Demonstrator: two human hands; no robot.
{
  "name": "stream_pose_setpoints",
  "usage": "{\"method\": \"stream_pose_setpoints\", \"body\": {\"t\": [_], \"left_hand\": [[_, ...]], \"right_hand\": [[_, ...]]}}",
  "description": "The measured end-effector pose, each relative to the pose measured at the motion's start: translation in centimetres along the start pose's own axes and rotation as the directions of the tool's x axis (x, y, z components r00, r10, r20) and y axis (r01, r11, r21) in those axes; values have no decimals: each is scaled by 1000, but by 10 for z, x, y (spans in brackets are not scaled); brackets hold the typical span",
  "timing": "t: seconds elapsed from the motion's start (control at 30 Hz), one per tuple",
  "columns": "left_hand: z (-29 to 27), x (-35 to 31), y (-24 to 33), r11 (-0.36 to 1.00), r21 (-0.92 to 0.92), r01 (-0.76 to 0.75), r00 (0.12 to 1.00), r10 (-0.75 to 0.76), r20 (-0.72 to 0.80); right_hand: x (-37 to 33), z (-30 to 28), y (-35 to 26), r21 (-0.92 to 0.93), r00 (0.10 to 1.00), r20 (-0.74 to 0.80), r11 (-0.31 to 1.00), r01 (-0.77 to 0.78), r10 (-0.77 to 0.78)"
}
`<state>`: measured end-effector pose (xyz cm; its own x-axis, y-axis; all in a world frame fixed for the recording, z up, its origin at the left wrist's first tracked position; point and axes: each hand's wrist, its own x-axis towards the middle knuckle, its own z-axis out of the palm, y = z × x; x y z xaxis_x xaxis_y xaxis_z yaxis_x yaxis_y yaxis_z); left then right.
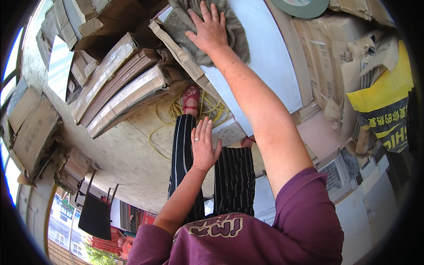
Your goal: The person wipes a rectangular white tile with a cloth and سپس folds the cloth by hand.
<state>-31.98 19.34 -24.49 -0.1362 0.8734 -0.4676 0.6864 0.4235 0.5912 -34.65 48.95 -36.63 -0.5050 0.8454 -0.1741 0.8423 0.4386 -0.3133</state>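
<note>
My right hand lies flat with fingers spread on a grey-brown cloth, pressing it against a smooth white panel. The cloth is spread over the panel's far left part and looks rumpled. Nothing is in my left hand, which hangs in the air above my striped trousers, fingers stretched out and a ring on one of them. Torn cardboard runs along the panel's left edge. My right forearm crosses over the panel and hides some of it.
Stacks of cardboard-wrapped boards stand at left, with more boxes beyond. Yellow cable coils around my foot. At right are a wrapped carton, a yellow and black bag and a green disc. A black chair stands lower left.
</note>
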Motion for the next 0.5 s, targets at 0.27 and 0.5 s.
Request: {"method": "stream_pose_setpoints", "body": {"t": [0.27,0.5], "left_hand": [[33,36,-4,997,-42,-61,989,55,-137],[38,52,8,995,-92,-44,978,25,-205]], "right_hand": [[-132,-4,51,14,998,38,999,-51,50],[-149,-3,135,33,915,-210,938,-345,344]]}}
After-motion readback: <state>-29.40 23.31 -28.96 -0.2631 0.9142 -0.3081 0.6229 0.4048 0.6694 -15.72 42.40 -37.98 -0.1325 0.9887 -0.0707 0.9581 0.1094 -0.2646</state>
